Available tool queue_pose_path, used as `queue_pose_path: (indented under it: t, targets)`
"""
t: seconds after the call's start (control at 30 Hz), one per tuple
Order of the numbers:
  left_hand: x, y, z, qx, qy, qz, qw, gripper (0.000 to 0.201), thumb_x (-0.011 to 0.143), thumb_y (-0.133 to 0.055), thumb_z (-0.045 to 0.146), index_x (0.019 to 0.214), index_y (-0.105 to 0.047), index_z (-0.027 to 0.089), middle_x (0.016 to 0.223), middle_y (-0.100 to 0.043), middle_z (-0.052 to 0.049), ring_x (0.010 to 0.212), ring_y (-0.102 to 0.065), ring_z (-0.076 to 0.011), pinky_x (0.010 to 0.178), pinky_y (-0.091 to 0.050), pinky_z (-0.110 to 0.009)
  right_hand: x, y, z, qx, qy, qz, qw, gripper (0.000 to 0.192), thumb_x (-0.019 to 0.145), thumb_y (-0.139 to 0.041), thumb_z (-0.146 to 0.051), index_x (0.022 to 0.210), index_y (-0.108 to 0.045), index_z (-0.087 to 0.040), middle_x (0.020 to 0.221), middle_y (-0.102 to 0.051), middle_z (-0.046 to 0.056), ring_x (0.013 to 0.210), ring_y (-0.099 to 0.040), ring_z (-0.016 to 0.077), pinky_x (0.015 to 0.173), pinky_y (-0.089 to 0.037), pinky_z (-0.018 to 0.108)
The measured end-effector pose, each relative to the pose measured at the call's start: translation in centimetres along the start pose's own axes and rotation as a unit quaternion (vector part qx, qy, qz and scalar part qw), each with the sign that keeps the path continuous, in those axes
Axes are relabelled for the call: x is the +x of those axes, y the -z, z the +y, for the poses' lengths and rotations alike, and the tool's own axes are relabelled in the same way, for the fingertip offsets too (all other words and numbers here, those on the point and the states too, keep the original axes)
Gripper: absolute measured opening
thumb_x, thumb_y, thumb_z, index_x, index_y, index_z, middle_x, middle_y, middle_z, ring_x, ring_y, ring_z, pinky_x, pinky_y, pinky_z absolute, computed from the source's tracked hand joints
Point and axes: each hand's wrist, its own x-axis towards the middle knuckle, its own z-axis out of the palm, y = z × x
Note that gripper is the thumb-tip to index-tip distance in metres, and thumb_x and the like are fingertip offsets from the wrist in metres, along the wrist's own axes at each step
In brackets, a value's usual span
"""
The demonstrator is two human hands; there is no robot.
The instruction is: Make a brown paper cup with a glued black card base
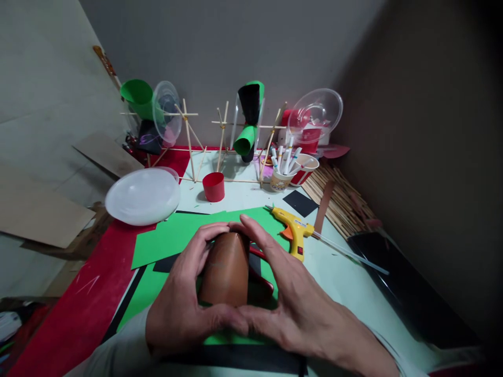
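In the head view, you have a smooth brown card tube [227,269] in front of you, above the green paper sheets [173,235] on the table [334,277]. Your left hand [178,285] and your right hand [296,293] grasp it together: the grip wraps both sides, fingers curling at the far end and thumbs meeting at the near one. The tube has a soft sheen and a rounded wall, and looks narrower at the far end. Its long axis runs away from you, nearly straight ahead, the narrower-looking end pointing toward the back wall; you cannot tell from here how steeply it tilts.

Just beyond your right hand lies a yellow plastic glue gun [294,228], its nozzle pointing left and a translucent, rod-shaped glue stick [353,252] trailing behind. Farther off, a short red paper cylinder [214,188] stands upright before a lattice of thin wooden sticks [189,141], which carries rolled green and black paper cones [249,104]. To the left, a round whitish plastic dish [141,196] bulges upward; to the right, a beige patterned paper cup [281,181] holds slim white tubes, near a ridged bundle of bamboo sticks [341,193] and a glossy black sheet [408,296].
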Motion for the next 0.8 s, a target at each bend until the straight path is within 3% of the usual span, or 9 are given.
queue_pose_path:
  t: [0.2, 0.33, 0.47, 0.6, 0.7, 0.8]
  targets:
    - [-0.2, -0.3, 0.2, -0.02, 0.055, 0.016, 0.998, 0.087, 0.058, -0.094, 0.052, 0.133, -0.052, 0.039, 0.143, -0.059, -0.001, 0.132, -0.057, -0.0308, 0.11, -0.05, -0.037, 0.0, -0.9, 1.2, 0.053, -0.036, 0.006, 0.998, 0.11, 0.084, -0.081, -0.045, 0.164, -0.007, -0.032, 0.165, -0.037, 0.013, 0.148, -0.043, 0.0298, 0.117, -0.045, 0.047]
    - [-0.3, -0.5, 0.3, -0.032, 0.083, 0.021, 0.996, 0.095, 0.056, -0.097, 0.044, 0.139, -0.049, 0.04, 0.147, -0.056, -0.001, 0.137, -0.053, -0.0332, 0.112, -0.049, -0.039, 0.0, -1.1, 1.3, 0.074, -0.066, -0.004, 0.995, 0.109, 0.081, -0.085, -0.043, 0.163, -0.013, -0.033, 0.164, -0.04, 0.011, 0.146, -0.045, 0.0291, 0.116, -0.046, 0.047]
    - [-0.1, -0.3, 0.3, -0.083, 0.119, 0.014, 0.989, 0.112, 0.056, -0.092, 0.062, 0.153, -0.038, 0.042, 0.16, -0.044, -0.003, 0.147, -0.04, -0.0398, 0.117, -0.043, -0.046, 0.0, -0.9, 1.3, 0.089, -0.074, 0.008, 0.993, 0.107, 0.081, -0.085, -0.041, 0.161, -0.014, -0.041, 0.163, -0.041, 0.004, 0.144, -0.048, 0.0263, 0.116, -0.047, 0.045]
    - [0.5, 0.1, 0.0, -0.161, 0.121, 0.011, 0.979, 0.109, 0.064, -0.077, 0.077, 0.156, -0.036, 0.036, 0.164, -0.039, -0.008, 0.15, -0.034, -0.0415, 0.124, -0.03, -0.051, -0.1, -0.7, 1.3, 0.138, -0.07, 0.003, 0.988, 0.114, 0.077, -0.088, -0.039, 0.16, -0.011, -0.045, 0.161, -0.044, 0.0, 0.143, -0.05, 0.0223, 0.114, -0.049, 0.038]
    - [0.9, 0.2, 0.0, -0.215, 0.162, -0.008, 0.963, 0.105, 0.069, -0.079, 0.07, 0.157, -0.035, 0.034, 0.164, -0.037, -0.01, 0.147, -0.04, -0.0414, 0.122, -0.033, -0.05, -0.2, -0.6, 1.3, 0.152, -0.065, -0.02, 0.986, 0.119, 0.076, -0.089, -0.035, 0.162, -0.006, -0.044, 0.164, -0.04, 0.002, 0.145, -0.047, 0.0221, 0.116, -0.047, 0.038]
    - [1.0, 0.0, 0.8, -0.24, 0.188, -0.043, 0.952, 0.098, 0.071, -0.086, 0.055, 0.153, -0.039, 0.033, 0.159, -0.046, -0.009, 0.144, -0.045, -0.0384, 0.118, -0.039, -0.044, -0.2, -0.4, 1.3, 0.11, -0.04, -0.046, 0.992, 0.123, 0.076, -0.089, -0.033, 0.163, -0.002, -0.039, 0.167, -0.033, 0.004, 0.151, -0.039, 0.0226, 0.122, -0.039, 0.039]
